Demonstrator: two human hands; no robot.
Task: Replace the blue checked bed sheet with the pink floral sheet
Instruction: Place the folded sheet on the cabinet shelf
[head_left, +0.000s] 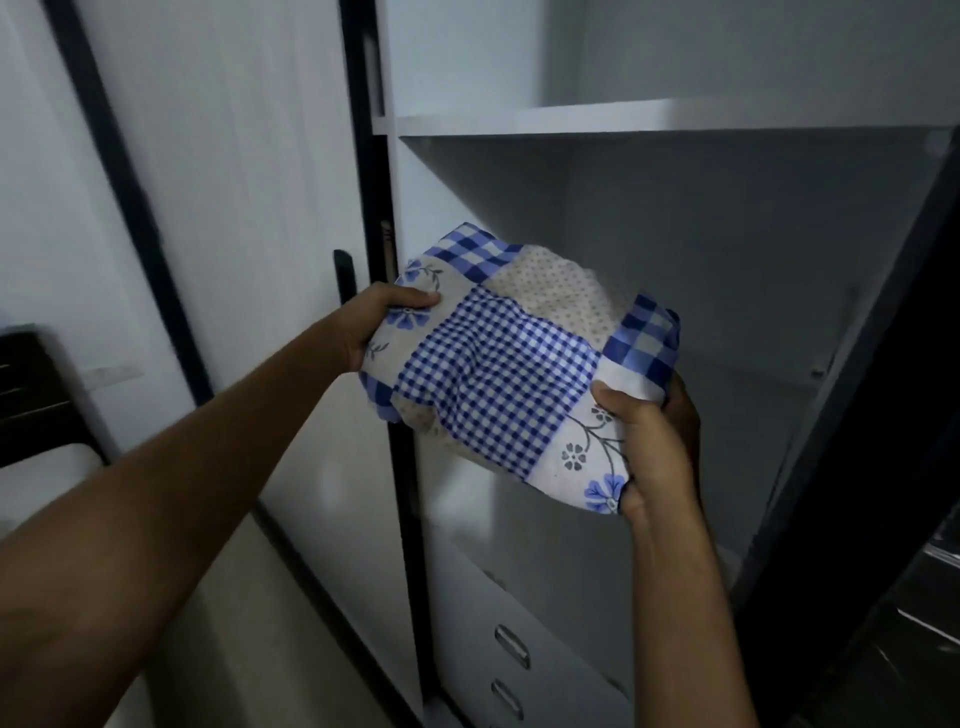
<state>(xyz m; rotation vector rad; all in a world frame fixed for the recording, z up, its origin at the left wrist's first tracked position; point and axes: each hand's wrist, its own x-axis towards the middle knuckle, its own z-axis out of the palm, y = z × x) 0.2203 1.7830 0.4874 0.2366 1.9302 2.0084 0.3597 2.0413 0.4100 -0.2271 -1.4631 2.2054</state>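
Note:
The blue checked bed sheet (498, 364) is folded into a thick bundle, showing blue gingham, dotted cream and blue flower patches. I hold it in the air in front of an open wardrobe compartment. My left hand (382, 322) grips its left edge, thumb on top. My right hand (649, 447) grips its lower right corner, fingers curled underneath. The pink floral sheet is not in view.
The white wardrobe stands open, with a shelf (649, 122) above the bundle and an inner compartment (701, 249) behind it. Drawers with metal handles (511, 647) sit below. A closed door with a dark handle (344, 278) is at left. The dark open door (883, 415) stands at right.

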